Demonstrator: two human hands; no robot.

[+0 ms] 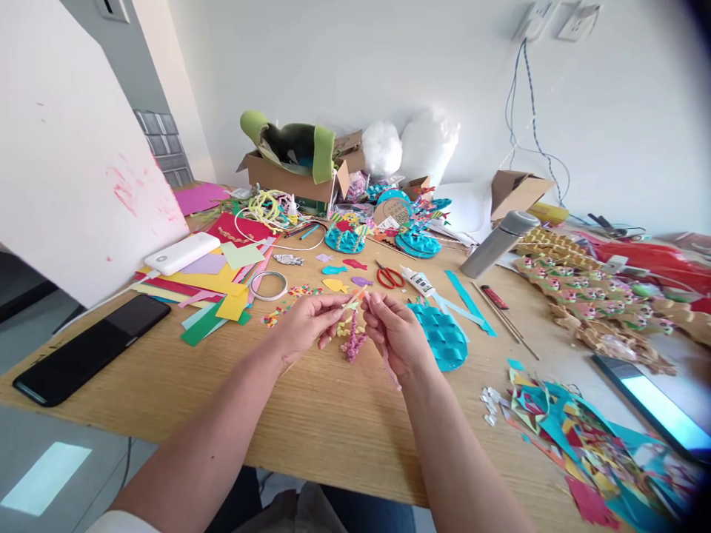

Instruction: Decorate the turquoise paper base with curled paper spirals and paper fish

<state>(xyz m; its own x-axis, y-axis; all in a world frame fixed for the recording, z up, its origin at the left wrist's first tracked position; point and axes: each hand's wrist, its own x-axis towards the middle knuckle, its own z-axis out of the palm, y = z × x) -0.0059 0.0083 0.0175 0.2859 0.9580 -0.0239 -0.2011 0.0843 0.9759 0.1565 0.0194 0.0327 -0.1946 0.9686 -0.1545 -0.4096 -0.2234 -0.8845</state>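
My left hand and my right hand are both closed in a pinch, fingertips close together above the table. Between them runs a thin pale paper strip with an orange tinge. From under my right palm hangs a narrow pink strip. Curled purple paper pieces lie just below the fingertips, with yellowish curls partly hidden behind them. A woven blue paper disc rests right of my right hand. Beyond the hands are red-handled scissors, a white glue bottle and small paper fish.
Coloured paper sheets, a power bank and a black phone lie left. On the right are wooden sticks, paper scraps, a lit phone and a grey flask. A cardboard box stands behind.
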